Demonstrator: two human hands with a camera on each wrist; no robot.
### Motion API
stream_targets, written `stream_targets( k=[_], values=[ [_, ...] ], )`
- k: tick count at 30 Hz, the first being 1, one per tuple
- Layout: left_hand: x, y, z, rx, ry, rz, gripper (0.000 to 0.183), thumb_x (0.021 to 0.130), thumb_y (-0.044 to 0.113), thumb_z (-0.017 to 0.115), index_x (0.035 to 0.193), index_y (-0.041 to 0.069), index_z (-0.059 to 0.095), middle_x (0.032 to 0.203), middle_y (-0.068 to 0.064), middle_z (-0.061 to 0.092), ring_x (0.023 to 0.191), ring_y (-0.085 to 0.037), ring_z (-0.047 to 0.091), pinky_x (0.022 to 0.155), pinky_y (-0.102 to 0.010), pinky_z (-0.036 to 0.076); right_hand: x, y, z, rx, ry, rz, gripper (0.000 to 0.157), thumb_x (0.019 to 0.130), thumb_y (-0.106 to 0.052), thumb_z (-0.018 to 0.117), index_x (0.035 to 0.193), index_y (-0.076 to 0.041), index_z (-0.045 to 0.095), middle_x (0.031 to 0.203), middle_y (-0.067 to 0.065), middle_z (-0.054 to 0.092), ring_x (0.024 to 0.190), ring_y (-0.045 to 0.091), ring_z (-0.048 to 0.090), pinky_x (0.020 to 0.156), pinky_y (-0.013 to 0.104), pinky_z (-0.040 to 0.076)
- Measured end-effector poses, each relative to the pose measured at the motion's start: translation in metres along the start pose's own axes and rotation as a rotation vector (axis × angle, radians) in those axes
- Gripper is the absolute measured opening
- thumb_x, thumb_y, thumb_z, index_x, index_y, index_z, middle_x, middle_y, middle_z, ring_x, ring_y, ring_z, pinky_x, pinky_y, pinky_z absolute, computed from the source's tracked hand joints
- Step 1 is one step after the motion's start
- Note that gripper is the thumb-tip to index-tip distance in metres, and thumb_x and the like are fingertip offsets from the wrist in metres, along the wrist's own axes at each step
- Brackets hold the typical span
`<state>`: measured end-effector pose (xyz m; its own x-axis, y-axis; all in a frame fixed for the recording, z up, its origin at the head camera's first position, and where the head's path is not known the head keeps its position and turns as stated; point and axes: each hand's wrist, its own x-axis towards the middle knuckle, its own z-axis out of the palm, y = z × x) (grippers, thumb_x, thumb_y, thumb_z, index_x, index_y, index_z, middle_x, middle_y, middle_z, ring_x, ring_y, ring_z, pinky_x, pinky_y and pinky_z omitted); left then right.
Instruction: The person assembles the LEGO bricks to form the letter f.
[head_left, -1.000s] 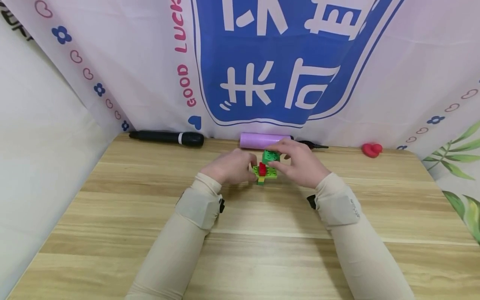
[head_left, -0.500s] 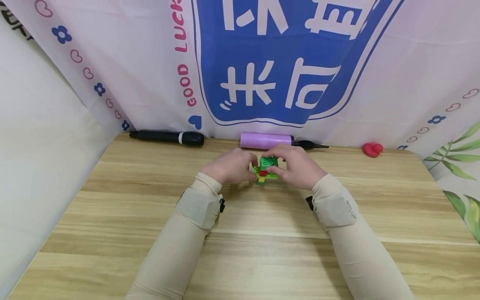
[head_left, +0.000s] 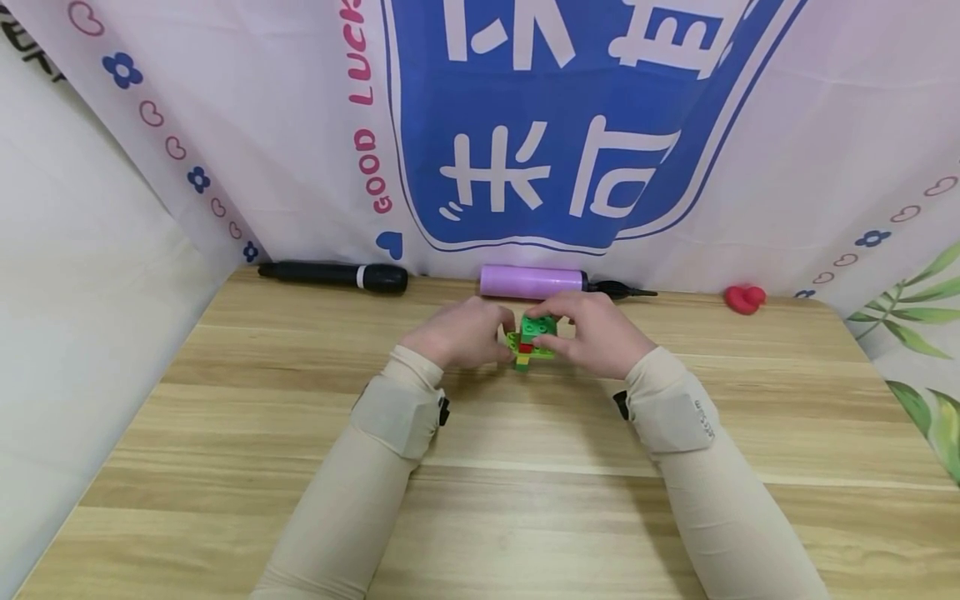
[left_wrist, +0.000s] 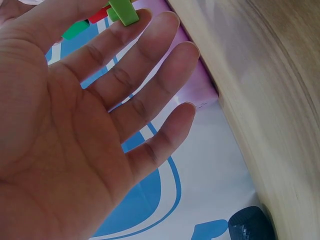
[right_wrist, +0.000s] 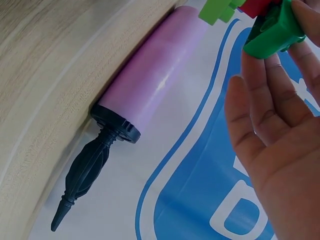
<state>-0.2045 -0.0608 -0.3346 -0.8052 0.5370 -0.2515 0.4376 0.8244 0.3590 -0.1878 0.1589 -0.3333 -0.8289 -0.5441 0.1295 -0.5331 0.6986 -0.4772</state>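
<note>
In the head view, a small toy brick build stands between the two hands over the table. Its lime plate (head_left: 544,353) lies under a red brick (head_left: 527,348), with a yellow brick (head_left: 522,361) below. The left hand (head_left: 461,335) pinches the plate's left end; the left wrist view shows its other fingers spread and the lime piece (left_wrist: 126,12) at the index fingertip. The right hand (head_left: 597,335) pinches a green brick (head_left: 537,326) on top of the red one. From the right wrist, the green brick (right_wrist: 270,34) looks tilted against the red brick (right_wrist: 254,7).
A purple hand pump (head_left: 528,282) with a black nozzle lies behind the hands along the back edge. To its left is a black rod (head_left: 333,275) with a white band. A small red toy (head_left: 744,300) sits at the back right, before the printed cloth (head_left: 300,167).
The right hand has come down and left with the green brick, which now covers most of the red brick. The left hand stays in place. Little differs over the last half second.
</note>
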Motion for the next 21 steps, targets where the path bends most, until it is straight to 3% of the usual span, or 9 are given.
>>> stream_targets(
  k=[14, 17, 21],
  values=[
    [0.001, -0.001, 0.001, -0.029, -0.004, -0.012, 0.043, 0.097, 0.034, 0.077, 0.134, 0.014, 0.070, 0.120, -0.001, 0.075, 0.097, -0.016, 0.069, 0.096, -0.043, 0.057, -0.001, -0.001, -0.001, -0.008, -0.012, -0.009, 0.034, 0.093, -0.019, 0.083, 0.126, -0.011, 0.077, 0.119, 0.004, 0.078, 0.108, 0.024, 0.070, 0.096, 0.048, 0.056],
    [-0.001, -0.002, -0.002, -0.072, 0.010, -0.011, 0.047, 0.096, 0.035, 0.079, 0.136, 0.014, 0.068, 0.111, -0.001, 0.075, 0.092, -0.017, 0.068, 0.090, -0.040, 0.057, -0.001, -0.001, -0.001, -0.009, -0.011, -0.011, 0.034, 0.094, -0.019, 0.083, 0.126, -0.012, 0.077, 0.120, 0.004, 0.078, 0.107, 0.023, 0.070, 0.096, 0.048, 0.055],
    [-0.004, -0.004, -0.009, -0.130, 0.067, 0.052, 0.046, 0.095, 0.035, 0.081, 0.133, 0.013, 0.068, 0.097, 0.000, 0.071, 0.083, -0.018, 0.066, 0.077, -0.035, 0.055, -0.001, -0.001, -0.002, -0.006, -0.006, -0.021, 0.034, 0.094, -0.018, 0.083, 0.127, -0.012, 0.076, 0.121, 0.003, 0.078, 0.105, 0.022, 0.070, 0.093, 0.046, 0.055]
  ],
)
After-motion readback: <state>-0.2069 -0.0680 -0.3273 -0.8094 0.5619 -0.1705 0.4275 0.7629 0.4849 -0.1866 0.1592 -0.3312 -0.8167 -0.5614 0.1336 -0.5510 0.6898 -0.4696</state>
